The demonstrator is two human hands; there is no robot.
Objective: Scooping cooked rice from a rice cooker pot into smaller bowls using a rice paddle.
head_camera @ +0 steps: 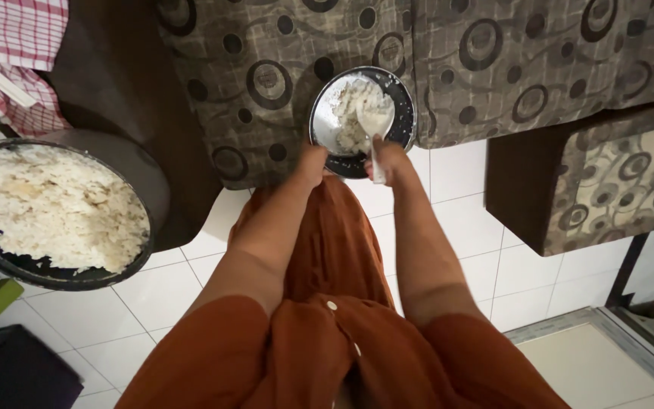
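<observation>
Round steel bowl (325,113), white rice clumps (350,113) inside

There is only one view, from a camera on the person's head. It looks steeply down along the body, so both forearms run away from the lens to the small round metal bowl of white rice (361,121) near the top centre. The white tiled floor (456,227) lies far below. The large black pot of cooked rice (51,216) is close at the left edge.

Sofa (493,68) close behind plate (403,121)
</observation>
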